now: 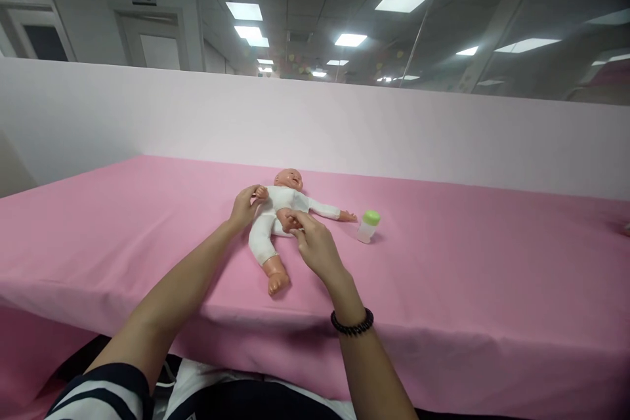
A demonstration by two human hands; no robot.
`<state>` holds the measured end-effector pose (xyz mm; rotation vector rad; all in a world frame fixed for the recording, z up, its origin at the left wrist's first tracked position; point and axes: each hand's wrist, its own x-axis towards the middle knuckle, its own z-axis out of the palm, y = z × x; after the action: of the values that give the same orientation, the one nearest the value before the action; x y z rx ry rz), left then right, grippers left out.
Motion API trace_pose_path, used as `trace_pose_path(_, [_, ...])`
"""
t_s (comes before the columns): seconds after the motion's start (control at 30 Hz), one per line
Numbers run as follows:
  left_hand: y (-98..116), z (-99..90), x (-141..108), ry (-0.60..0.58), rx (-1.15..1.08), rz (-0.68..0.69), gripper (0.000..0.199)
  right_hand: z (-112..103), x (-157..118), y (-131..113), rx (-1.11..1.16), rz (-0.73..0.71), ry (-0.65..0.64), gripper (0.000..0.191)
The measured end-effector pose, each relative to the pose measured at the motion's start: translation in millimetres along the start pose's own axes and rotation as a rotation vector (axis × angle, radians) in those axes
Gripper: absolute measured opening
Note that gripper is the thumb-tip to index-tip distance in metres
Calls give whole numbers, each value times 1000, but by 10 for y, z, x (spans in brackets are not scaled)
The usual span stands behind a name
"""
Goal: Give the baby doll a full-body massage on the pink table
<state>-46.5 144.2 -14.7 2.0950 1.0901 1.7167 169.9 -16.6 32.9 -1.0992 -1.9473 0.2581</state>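
A baby doll [281, 198] with a white cloth body lies on its back, its head toward the far side of the table. My left hand [243, 206] is closed around the doll's small hand at the left of its chest. With my right hand [315, 243] I grip one of its feet, and that leg is bent up over the belly. The other leg stretches toward me, its bare foot resting on the pink cloth. One doll arm reaches out to the right, close to a small clear bottle [368, 227] with a green cap.
A pink cloth [443, 275] covers the table and hangs over its front edge. Behind it runs a white partition [344, 128], with large glass panes above. Doors [152, 39] show at the far left.
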Motion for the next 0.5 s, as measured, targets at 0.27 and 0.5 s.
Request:
trace_pose_path(0.27, [-402, -256, 62, 470, -149, -571, 18, -392, -761, -29, 133, 61, -188, 39])
trace_pose_path(0.5, [-214, -72, 50, 471, -183, -493, 14, -242, -609, 82, 113, 43, -71, 40])
